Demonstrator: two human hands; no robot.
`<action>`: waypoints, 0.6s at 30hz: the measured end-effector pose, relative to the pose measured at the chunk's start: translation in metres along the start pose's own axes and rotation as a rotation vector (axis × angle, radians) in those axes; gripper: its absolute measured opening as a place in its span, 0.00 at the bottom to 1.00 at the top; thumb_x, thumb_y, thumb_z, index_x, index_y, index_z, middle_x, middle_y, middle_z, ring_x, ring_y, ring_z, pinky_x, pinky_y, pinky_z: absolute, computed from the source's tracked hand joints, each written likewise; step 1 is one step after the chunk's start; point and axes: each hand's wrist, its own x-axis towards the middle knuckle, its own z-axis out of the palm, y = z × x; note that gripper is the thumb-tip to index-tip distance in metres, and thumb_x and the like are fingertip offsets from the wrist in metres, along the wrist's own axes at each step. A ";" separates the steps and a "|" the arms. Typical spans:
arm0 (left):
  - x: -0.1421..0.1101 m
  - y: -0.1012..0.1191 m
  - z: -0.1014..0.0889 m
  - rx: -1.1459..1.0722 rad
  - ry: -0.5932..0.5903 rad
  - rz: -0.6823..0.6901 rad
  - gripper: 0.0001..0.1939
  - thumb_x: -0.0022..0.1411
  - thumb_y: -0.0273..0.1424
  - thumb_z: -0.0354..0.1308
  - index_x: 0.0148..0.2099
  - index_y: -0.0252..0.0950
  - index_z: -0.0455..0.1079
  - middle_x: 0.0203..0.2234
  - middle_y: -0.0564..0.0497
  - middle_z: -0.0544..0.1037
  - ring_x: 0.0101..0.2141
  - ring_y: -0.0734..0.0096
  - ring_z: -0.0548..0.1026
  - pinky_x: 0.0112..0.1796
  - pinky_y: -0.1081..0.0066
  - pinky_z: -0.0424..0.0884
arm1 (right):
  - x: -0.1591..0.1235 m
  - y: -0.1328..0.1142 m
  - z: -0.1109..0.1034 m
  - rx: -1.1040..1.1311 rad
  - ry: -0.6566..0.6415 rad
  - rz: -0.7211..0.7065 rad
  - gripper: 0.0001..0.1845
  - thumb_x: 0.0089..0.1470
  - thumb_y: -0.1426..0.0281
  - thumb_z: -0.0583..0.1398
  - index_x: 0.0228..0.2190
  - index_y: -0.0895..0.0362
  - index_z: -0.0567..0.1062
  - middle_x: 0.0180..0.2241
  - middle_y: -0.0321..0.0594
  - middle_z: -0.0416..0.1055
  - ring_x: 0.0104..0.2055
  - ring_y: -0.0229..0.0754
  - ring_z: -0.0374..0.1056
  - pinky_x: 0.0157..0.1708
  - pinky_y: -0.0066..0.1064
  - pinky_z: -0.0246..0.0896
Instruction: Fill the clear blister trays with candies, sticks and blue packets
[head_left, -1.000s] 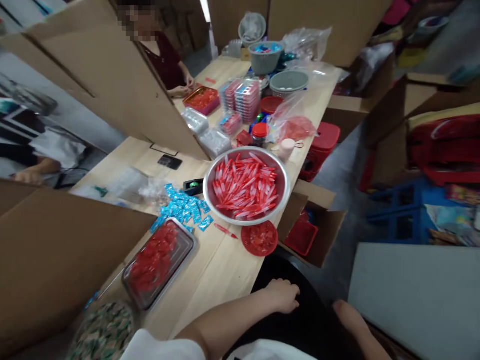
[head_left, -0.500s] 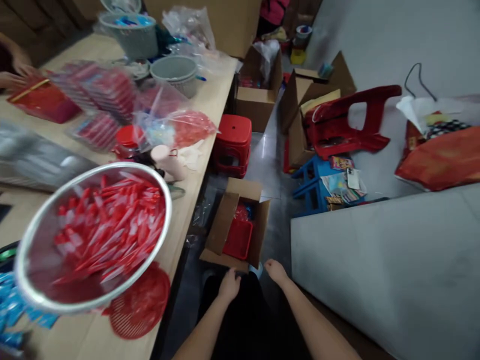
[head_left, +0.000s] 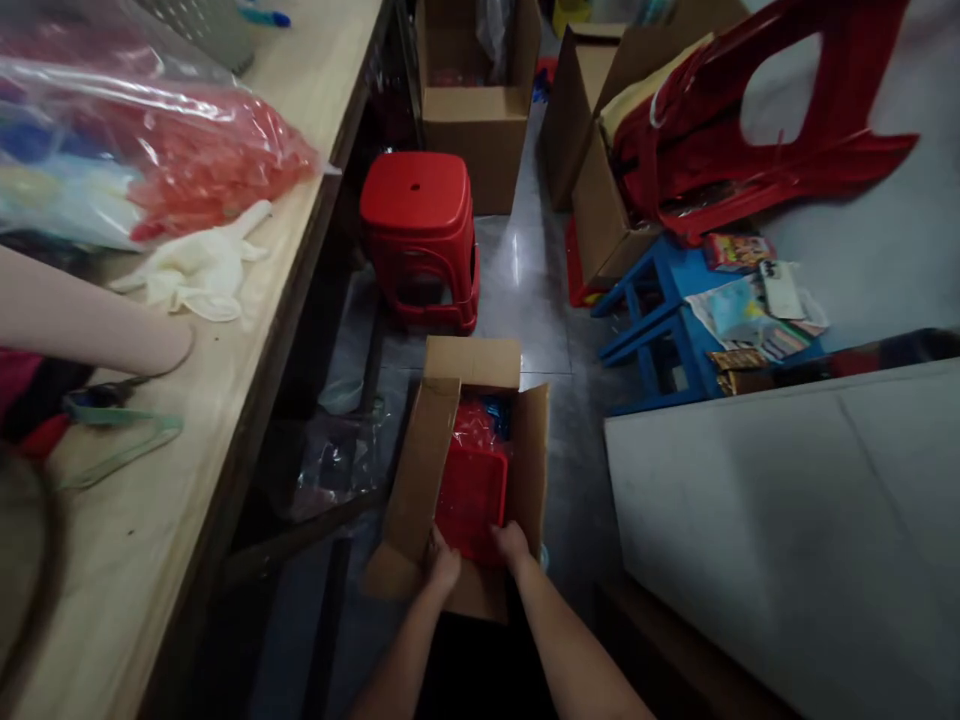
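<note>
Red plastic makes up the shallow tray (head_left: 471, 495), which has round corners and a raised rim. It lies inside an open cardboard box (head_left: 531, 465) on the grey floor (head_left: 551, 340), right in front of the person. The left hand (head_left: 445, 562) is at the tray's near left corner, and the right hand (head_left: 512, 547) is at its near right side. Both look bent in close, but they are blurry and dim, so I cannot tell if the fingers are tight on the rim.

Crinkly red plastic (head_left: 474, 425) sits just past the tray, with something shiny and blue (head_left: 498, 415) beside it. The box's flaps stick up and out, and the left one hides part of the inside.

Farther on stands a red stool (head_left: 415, 195) with a little hole in its top. On the left is the wooden desk (head_left: 251, 345), with a floppy white glove (head_left: 202, 265) and a big clear bag (head_left: 217, 150) of orange-red bits. To the right, a red chair (head_left: 862, 90) lies tipped over near a blue stool (head_left: 679, 270).

On that blue stool are a pale phone (head_left: 780, 290) and a bright packet (head_left: 739, 252). The packet's printing is too small to read.
</note>
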 end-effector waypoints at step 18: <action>0.070 0.059 0.043 -0.398 0.149 -0.223 0.15 0.59 0.33 0.56 0.48 0.33 0.66 0.45 0.45 0.70 0.46 0.61 0.69 0.45 0.57 0.67 | -0.010 0.036 -0.201 0.597 0.907 -0.217 0.24 0.49 0.60 0.50 0.39 0.65 0.72 0.32 0.45 0.73 0.34 0.45 0.68 0.33 0.31 0.61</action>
